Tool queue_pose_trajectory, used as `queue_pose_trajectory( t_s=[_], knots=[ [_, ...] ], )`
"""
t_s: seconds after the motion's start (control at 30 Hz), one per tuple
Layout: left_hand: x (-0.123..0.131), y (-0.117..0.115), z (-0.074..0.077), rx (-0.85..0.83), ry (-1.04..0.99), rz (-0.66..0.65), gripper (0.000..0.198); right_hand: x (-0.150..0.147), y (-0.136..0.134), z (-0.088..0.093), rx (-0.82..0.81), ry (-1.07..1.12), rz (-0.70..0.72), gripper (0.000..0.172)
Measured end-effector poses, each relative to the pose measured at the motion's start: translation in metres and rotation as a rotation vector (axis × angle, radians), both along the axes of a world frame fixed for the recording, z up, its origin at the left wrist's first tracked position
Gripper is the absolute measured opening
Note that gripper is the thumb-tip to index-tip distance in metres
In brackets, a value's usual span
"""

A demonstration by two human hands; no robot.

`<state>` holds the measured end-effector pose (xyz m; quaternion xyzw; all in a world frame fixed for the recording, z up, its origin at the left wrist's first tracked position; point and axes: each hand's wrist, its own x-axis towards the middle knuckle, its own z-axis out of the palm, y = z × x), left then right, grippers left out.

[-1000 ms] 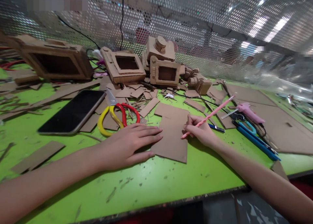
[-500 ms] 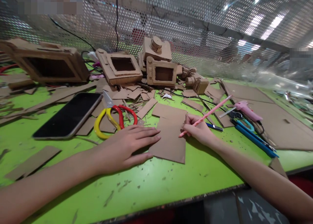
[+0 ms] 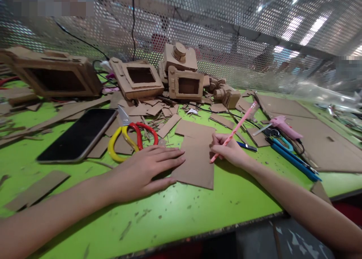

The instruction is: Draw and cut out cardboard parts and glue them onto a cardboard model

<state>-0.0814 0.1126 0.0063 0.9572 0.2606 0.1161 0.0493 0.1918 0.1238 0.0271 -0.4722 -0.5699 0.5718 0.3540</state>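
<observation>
My left hand (image 3: 154,168) lies flat, fingers stretched out, with its fingertips on the left edge of a piece of cardboard (image 3: 196,161). A pink pencil (image 3: 237,127) is pinched in my right hand (image 3: 227,150). The pencil leans up to the right, and its tip is at the right edge of the cardboard. Scissors (image 3: 132,136) with one yellow and one red handle lie just beyond my left hand. Behind my right hand is a small dark blue tool (image 3: 247,146), partly hidden.
A phone (image 3: 79,134) lies at left on the green table (image 3: 169,221). Cardboard cameras (image 3: 186,83) and scraps line the back, before a perforated metal screen (image 3: 215,36). At right are a pink glue gun (image 3: 285,127), a long blue tool (image 3: 295,159) and large cardboard sheets (image 3: 333,142).
The pencil has tilted more upright in my right hand, and its tip has shifted slightly down and right along the cardboard's edge. My left hand stays in place.
</observation>
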Motion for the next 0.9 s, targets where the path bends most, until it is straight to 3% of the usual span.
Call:
queue_pose_trajectory(
  t_s=[0.27, 0.4, 0.53, 0.63, 0.7, 0.9],
  knots=[
    [-0.001, -0.002, -0.002, 0.048, -0.027, -0.022, 0.049, -0.001, -0.004, -0.003, 0.069, -0.059, -0.006, 0.032],
    [0.001, -0.004, -0.002, 0.127, -0.037, 0.016, 0.048, 0.005, -0.004, 0.006, 0.342, -0.251, -0.162, 0.035],
    [0.003, -0.006, -0.001, 0.168, -0.043, 0.063, 0.043, 0.016, 0.002, 0.016, 0.598, -0.638, -0.313, 0.026],
    [0.004, -0.006, 0.001, 0.185, -0.068, 0.0, 0.04, 0.018, 0.001, 0.018, 0.554, -0.935, -0.193, 0.026],
    [0.005, -0.007, 0.002, 0.169, -0.084, -0.098, 0.04, 0.016, -0.002, 0.016, 0.501, -1.016, -0.11, 0.028],
    [0.007, -0.012, 0.011, 0.066, -0.084, -0.373, 0.041, 0.012, -0.004, 0.013, 0.556, -0.748, 0.112, 0.025]
  ],
)
